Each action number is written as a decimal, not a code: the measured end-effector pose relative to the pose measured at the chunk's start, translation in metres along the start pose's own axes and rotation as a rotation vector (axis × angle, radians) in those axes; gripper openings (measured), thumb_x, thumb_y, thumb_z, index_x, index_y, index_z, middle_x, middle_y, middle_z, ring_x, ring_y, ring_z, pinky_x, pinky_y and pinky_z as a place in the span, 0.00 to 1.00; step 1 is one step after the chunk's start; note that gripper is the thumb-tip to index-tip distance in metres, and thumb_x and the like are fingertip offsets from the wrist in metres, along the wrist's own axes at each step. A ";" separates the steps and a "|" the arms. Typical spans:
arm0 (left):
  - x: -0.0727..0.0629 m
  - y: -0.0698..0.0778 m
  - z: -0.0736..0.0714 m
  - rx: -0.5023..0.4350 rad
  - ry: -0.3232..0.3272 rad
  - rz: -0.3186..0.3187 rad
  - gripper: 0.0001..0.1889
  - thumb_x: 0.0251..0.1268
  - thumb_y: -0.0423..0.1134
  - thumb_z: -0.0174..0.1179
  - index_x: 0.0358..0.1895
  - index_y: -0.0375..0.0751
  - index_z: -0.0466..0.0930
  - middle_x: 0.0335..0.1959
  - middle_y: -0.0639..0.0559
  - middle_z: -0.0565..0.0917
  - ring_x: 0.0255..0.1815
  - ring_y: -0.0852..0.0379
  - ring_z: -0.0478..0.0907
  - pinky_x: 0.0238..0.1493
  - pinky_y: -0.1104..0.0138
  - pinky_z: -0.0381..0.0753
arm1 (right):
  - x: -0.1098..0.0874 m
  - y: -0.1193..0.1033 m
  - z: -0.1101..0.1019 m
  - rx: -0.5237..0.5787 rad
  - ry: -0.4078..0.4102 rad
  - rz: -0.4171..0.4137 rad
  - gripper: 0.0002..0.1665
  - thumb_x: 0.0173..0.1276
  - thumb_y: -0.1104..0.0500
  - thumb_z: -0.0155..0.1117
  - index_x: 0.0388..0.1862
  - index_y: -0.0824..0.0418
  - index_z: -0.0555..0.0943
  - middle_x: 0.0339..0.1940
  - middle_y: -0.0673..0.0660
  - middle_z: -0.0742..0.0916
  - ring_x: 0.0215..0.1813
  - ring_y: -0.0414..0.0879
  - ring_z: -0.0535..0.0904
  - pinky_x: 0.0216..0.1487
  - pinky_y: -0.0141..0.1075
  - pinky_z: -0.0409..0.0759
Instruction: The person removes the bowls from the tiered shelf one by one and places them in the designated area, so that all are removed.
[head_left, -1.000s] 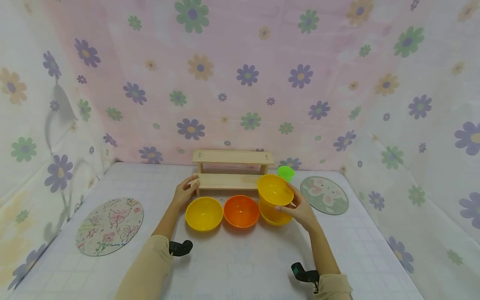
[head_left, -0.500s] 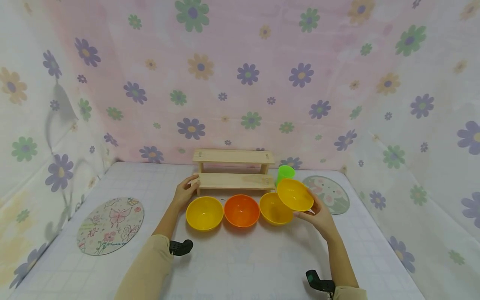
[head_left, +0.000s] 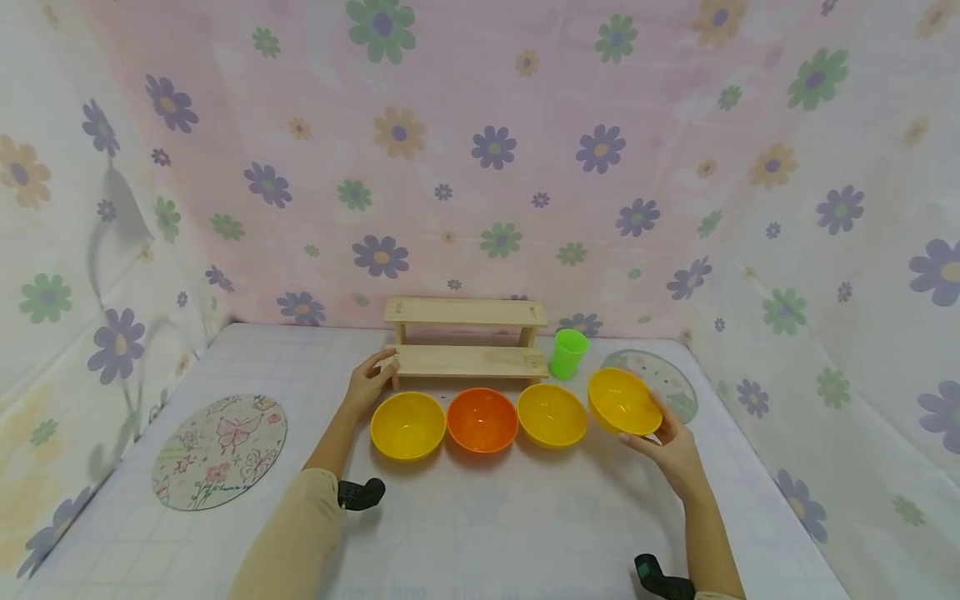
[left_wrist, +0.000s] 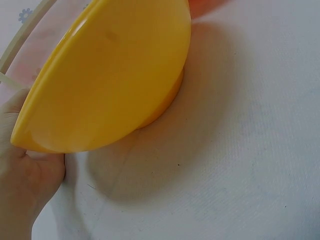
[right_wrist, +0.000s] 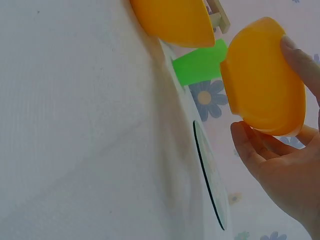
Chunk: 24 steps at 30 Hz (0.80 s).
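Observation:
My right hand (head_left: 670, 450) grips a yellow bowl (head_left: 621, 402) by its right side and holds it tilted above the table, right of the row. In the right wrist view the thumb lies along the rim of that bowl (right_wrist: 265, 80) and the fingers pass under it. My left hand (head_left: 367, 383) touches the left end of the lower step of a wooden two-step shelf (head_left: 465, 360). In front of the shelf stand a yellow bowl (head_left: 408, 425), an orange bowl (head_left: 482, 421) and another yellow bowl (head_left: 552, 415), side by side.
A green cup (head_left: 568, 353) stands at the shelf's right end. Behind the held bowl lies a round mat with a rabbit picture (head_left: 678, 392). A round butterfly mat (head_left: 221, 454) lies on the left. Flowered cloth walls (head_left: 480, 167) surround the table.
My right hand has lifted the yellow bowl off the right-hand yellow bowl and carried it to the right, uncovering the green cup. The left hand has stayed at the shelf.

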<state>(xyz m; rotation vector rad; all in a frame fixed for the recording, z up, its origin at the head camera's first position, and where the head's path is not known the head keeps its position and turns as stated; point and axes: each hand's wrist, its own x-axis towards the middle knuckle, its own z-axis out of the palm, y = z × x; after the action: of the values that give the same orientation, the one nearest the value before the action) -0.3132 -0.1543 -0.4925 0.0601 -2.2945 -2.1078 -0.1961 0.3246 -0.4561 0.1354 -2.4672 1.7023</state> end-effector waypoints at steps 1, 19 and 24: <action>0.000 0.000 0.000 0.004 0.002 0.000 0.23 0.68 0.42 0.56 0.64 0.40 0.69 0.27 0.48 0.81 0.37 0.58 0.71 0.37 0.75 0.73 | -0.001 0.002 -0.001 -0.007 0.007 0.006 0.52 0.61 0.61 0.68 0.76 0.61 0.47 0.72 0.68 0.59 0.57 0.29 0.66 0.49 0.16 0.70; -0.001 0.000 -0.002 -0.013 -0.036 0.002 0.24 0.69 0.43 0.55 0.66 0.43 0.67 0.21 0.54 0.79 0.36 0.58 0.69 0.37 0.75 0.71 | -0.008 0.026 -0.004 -0.048 0.027 0.100 0.53 0.60 0.61 0.68 0.75 0.65 0.47 0.72 0.68 0.60 0.64 0.52 0.65 0.52 0.13 0.64; -0.001 0.000 -0.002 -0.030 -0.040 0.015 0.25 0.69 0.41 0.55 0.66 0.39 0.66 0.20 0.53 0.80 0.34 0.59 0.71 0.39 0.75 0.73 | -0.008 0.030 -0.002 -0.065 0.007 0.101 0.53 0.60 0.60 0.69 0.75 0.64 0.47 0.72 0.67 0.60 0.65 0.59 0.63 0.52 0.13 0.63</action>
<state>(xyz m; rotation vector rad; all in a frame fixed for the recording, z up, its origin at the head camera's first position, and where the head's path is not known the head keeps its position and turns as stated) -0.3117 -0.1561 -0.4924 0.0003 -2.2761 -2.1552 -0.1928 0.3367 -0.4847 -0.0021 -2.5616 1.6552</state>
